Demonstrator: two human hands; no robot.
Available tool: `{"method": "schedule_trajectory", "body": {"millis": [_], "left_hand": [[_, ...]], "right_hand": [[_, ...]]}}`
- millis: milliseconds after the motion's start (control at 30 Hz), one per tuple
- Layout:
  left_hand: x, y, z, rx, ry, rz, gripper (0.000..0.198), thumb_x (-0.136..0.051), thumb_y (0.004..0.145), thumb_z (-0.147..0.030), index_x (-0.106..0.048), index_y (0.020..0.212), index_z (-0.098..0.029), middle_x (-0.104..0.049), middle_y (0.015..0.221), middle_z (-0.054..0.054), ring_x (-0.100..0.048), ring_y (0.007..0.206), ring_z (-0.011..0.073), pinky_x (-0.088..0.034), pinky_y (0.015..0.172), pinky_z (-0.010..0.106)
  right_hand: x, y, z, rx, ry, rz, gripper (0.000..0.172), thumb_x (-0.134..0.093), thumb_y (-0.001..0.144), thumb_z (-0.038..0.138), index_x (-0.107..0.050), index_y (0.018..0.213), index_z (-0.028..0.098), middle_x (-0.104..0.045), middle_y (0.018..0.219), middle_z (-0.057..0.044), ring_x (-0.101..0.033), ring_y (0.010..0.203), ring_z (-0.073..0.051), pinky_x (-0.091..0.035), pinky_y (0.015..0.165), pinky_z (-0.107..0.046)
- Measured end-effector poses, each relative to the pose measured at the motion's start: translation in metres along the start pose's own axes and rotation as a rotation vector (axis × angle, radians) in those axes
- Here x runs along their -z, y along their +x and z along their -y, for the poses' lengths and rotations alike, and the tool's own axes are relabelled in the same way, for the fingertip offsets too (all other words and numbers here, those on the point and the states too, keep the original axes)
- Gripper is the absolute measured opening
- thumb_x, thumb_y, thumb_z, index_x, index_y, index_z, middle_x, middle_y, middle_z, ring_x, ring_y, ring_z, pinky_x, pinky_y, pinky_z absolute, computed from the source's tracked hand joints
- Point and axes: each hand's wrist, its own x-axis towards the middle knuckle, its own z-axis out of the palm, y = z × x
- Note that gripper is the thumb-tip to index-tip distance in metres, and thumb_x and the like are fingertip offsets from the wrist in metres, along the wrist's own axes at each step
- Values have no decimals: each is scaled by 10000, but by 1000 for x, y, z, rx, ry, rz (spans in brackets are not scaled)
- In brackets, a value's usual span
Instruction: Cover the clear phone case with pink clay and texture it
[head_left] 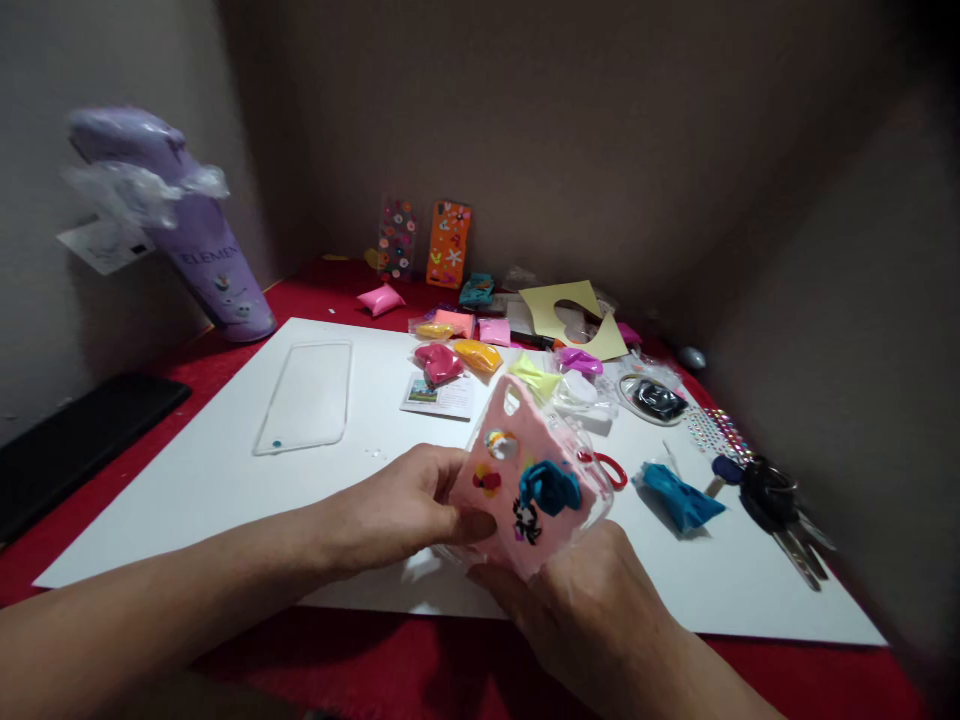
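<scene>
White paper (180,520) covers most of the red tabletop (420,655); its near edge runs below the hands, with a red strip in front. Walls bound the rear and right. Left margin: flat black object (82,445) and, further back, tilted purple tumbler (214,255). Widest room to move: on the paper left of the hands, where a clear phone case (304,398) lies flat. Room at right is narrower: blue packet (679,497), keys (801,555) near the paper's right edge, gem sheet (716,432) beyond. Directly behind the hands the paper is crowded: small card (450,400), red packet (439,363), orange packet (478,355), yellow packet (534,376). Further back, an orange phone case (448,243) stands upright.

Hands: both closed on the pink phone case (511,478), raised and tilted above the paper's near half, decorated face visible. Left hand (420,500): narrow grip at the left side, thumb across the face. Right hand (592,590): curled at the lower edge, thumb pointing left; fingers underneath hidden. Blue rose (551,487) sits on the case face. Red loop (613,470) just right of the case, partly hidden.
</scene>
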Motion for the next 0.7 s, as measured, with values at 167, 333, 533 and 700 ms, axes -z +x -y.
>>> {"method": "schedule_trajectory", "body": {"millis": [167,333,533,700], "left_hand": [[-2,0,-2,4,9,-10,132,-616,740,-100,-671,858,-126,-681,833,34,-606,799,165,-441,753,270],[-2,0,-2,-6,-18,-9,147,-590,735,-52,-665,820,-144,-667,796,3,-593,745,131,-441,730,243],[-2,0,-1,-11,-10,0,152,-595,731,-54,-671,809,-159,-670,798,-2,-599,773,144,-443,731,249],[-2,1,-1,-21,1,7,170,-601,737,-65,-685,849,-160,-686,809,6,-608,767,144,-448,742,258]], "right_hand": [[0,0,0,-10,8,10,247,-439,904,287,-558,1067,144,-627,629,-44,-541,494,-153,-481,558,-300],[-2,-1,-1,13,-34,8,213,-423,910,284,-558,1019,160,-635,655,-44,-533,492,-146,-428,498,-272],[-4,-3,0,25,-108,-13,172,-433,911,292,-540,975,173,-605,600,-12,-509,467,-136,-296,429,-248],[-6,-4,-1,34,-127,-10,206,-394,928,311,-550,891,181,-627,625,-20,-524,491,-140,-235,435,-267]]}}
